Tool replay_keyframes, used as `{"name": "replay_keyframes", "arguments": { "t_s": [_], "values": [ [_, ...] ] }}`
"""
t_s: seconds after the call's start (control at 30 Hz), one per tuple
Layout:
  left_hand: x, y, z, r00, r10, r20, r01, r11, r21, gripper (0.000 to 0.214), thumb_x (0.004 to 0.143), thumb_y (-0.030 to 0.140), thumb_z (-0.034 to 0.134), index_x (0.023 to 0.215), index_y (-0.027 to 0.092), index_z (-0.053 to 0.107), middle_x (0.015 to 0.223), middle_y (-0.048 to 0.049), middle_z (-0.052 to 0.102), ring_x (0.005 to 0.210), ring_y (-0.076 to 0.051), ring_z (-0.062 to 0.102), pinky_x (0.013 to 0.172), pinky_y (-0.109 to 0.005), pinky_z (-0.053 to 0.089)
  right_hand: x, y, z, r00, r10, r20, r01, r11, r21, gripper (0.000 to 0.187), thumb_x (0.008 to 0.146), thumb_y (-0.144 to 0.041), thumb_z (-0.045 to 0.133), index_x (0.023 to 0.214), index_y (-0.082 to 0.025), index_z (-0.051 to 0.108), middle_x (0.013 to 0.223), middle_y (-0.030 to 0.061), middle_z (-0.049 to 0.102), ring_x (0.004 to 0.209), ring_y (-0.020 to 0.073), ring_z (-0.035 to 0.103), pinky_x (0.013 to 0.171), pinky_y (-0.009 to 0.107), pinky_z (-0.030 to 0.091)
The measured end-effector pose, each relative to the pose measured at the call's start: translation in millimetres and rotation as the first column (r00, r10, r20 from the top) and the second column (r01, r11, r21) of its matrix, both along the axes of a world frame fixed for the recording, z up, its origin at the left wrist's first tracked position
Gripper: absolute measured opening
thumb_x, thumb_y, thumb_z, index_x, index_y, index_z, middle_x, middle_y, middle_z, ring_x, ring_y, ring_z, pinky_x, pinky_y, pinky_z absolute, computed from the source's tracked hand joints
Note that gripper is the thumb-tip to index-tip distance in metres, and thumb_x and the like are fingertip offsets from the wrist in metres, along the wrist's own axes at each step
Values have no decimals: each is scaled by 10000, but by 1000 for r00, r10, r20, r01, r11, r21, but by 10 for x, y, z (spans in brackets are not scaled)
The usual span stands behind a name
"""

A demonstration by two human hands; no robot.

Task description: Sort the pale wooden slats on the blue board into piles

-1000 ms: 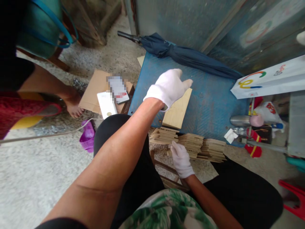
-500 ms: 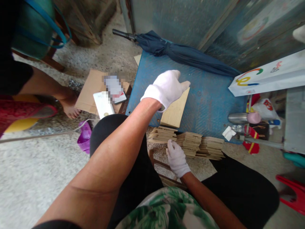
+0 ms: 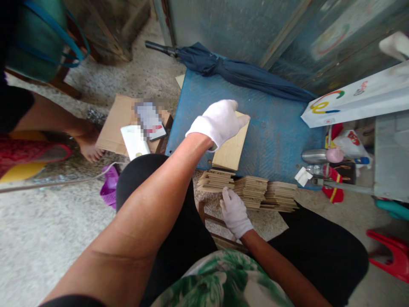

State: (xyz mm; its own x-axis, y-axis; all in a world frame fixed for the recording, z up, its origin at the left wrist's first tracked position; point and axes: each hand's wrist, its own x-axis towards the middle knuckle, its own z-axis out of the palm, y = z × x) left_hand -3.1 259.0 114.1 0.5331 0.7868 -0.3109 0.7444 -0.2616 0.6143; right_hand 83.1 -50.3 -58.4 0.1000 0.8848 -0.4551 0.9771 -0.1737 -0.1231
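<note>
My left hand (image 3: 220, 121), in a white glove, reaches over a thin pale wooden board (image 3: 228, 153) on the blue tabletop. Its thumb crosses the board's right edge, and the other fingers curl at the far end, partly hidden by the glove. My right hand (image 3: 234, 211), gloved as well, is low at the near side with its fingers loosely bent and slightly apart. Its fingertips are at the left stack of wooden boards (image 3: 214, 181); whether they touch it I cannot tell. Beside that are a middle stack (image 3: 251, 192) and a right stack (image 3: 281, 196).
A folded dark umbrella (image 3: 249, 76) lies along the far edge of the blue table (image 3: 275, 145). To the right are a paper bag (image 3: 354, 100) and a steel flask (image 3: 315, 156). On the left, a phone (image 3: 151, 121) rests on a cardboard box (image 3: 110, 128), near another person's foot (image 3: 89, 145).
The view has shifted slightly, moving everything a little left. My left hand sits slightly nearer on the board, and the board's far edge now shows between thumb and fingers. My right hand has barely moved.
</note>
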Motion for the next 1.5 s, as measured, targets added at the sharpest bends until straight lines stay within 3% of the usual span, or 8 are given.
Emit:
{"name": "replay_keyframes", "arguments": {
  "t_s": [0.17,0.43,0.57,0.83,1.1,1.2,1.37,1.5],
  "values": [
    [3,-7,-2,1000,-6,-4,6,1000,-6,483,918,352,510,1295,107,686,1249,-153,734,1162,-280,684,1016,-365,506,41,-44,-37,998,-56,-30,57,998,23,423,1017,-238,508,1418,-139,599,1318,179,665,1103,281,655,931,369,542],
    [-3,-5,16,1000,-29,-11,29,999,-14,522,936,450,513,1284,101,685,1229,-160,731,1130,-290,685,977,-358,505,77,-192,-303,964,-152,-216,191,967,170,228,993,-244,539,1083,-213,746,1081,110,742,1015,233,690,950,343,542],
    [5,5,17,999,-48,-17,48,999,-3,499,930,485,493,1213,138,712,1125,-155,748,1094,-302,694,955,-369,501,37,-102,-315,962,-129,-242,149,986,67,125,949,-248,651,1028,-219,743,1063,92,738,1010,233,680,927,330,537],
    [28,32,16,995,-73,-66,72,997,-18,512,917,525,481,1221,173,697,1157,-128,756,1159,-299,672,971,-326,493,10,86,-256,908,-184,-377,147,981,-126,178,832,-261,839,993,-211,780,1054,59,768,1025,219,686,930,292,509],
    [67,26,32,989,-113,-95,105,991,-86,567,944,517,467,1285,115,675,1242,-158,733,1163,-277,678,989,-292,485,37,351,-162,856,-373,-358,304,923,-235,143,878,-324,781,997,-252,816,1023,47,794,1018,229,706,895,293,508],
    [79,16,43,986,-122,-112,109,988,-108,579,950,507,477,1324,107,662,1297,-168,718,1160,-283,685,984,-298,491,111,453,-65,764,-495,-415,424,869,-256,221,868,-445,763,949,-247,818,943,49,791,934,242,706,820,314,510],
    [63,-26,61,989,-127,-79,119,987,-105,632,953,512,473,1399,90,622,1334,-170,713,1137,-298,700,972,-340,517,428,628,271,400,-642,-654,631,711,-311,470,744,-665,778,835,-204,778,826,26,754,801,209,665,735,303,493],
    [73,-50,40,986,-157,-61,143,970,-197,630,937,527,506,1427,143,600,1367,-147,703,1221,-282,682,1013,-335,508,782,837,577,291,-608,-739,765,612,-202,566,701,-745,775,757,-186,706,735,-1,697,724,169,605,736,299,483]
  ]
}}
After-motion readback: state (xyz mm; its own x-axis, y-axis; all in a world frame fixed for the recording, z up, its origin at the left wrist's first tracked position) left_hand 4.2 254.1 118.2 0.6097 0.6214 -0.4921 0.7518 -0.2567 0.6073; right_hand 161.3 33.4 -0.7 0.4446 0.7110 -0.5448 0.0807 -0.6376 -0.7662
